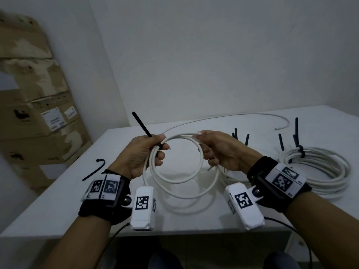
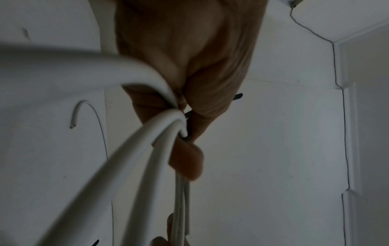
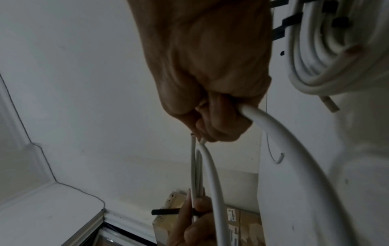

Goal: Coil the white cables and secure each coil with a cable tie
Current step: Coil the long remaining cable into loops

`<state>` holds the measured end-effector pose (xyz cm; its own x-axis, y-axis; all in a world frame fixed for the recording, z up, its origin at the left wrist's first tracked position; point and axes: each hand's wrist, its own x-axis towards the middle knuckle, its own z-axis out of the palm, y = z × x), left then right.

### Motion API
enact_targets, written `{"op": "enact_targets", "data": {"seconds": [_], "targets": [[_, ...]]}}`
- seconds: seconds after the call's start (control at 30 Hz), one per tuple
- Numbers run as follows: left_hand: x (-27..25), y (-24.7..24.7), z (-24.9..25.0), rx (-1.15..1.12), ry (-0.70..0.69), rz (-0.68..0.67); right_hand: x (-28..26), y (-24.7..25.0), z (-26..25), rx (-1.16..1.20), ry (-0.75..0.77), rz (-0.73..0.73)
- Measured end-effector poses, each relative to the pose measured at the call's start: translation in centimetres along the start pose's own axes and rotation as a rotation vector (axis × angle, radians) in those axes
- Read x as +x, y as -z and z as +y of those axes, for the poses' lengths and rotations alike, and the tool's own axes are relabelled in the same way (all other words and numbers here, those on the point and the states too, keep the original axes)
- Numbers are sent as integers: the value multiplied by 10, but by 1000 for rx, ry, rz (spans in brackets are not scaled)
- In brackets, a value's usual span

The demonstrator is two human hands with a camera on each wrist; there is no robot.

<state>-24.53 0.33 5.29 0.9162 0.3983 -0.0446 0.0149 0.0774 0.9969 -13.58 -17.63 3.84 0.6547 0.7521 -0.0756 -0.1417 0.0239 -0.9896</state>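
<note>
Both hands [image 1: 143, 154] [image 1: 223, 150] hold coil [image 1: 180, 181]; tie [image 1: 142, 126] perhaps looped, hidden.

The table [image 1: 58, 200] is viewed from above its near edge by the head camera, facing down and forward. The left hand [image 2: 189, 58] and right hand [image 3: 210, 58] are each seen close along the palm, facing the far wall. The coil [image 1: 180, 181] is shared by all views.
</note>
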Motion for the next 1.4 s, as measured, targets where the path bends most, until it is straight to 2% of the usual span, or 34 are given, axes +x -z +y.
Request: {"op": "enact_targets", "data": {"seconds": [0.13,0.27,0.33,0.43,0.67,0.93,1.17,1.27,1.4], "targets": [[-2,-4,0,63,-12,-28,2,-1,-9,-119,61,-20],[-6,-4,2,98,7,-87,1,5,-17,-138,-62,-188],[-8,-4,1,117,33,-119,3,7,-18,-102,-126,-225],[-7,-6,-2,135,41,-125,5,5,-17,-116,-154,-184],[-7,-10,-2,128,-5,-124,3,3,-10,-157,-89,-127],[-9,-18,-6,143,-25,-152,1,-3,-1,-296,108,0],[-2,-20,-3,140,-37,-120,5,0,-4,-316,192,-17],[0,-17,0,139,-36,-133,4,2,-6,-341,190,-78],[5,-14,1,150,-14,-141,6,-3,-7,-540,182,-77]]}}
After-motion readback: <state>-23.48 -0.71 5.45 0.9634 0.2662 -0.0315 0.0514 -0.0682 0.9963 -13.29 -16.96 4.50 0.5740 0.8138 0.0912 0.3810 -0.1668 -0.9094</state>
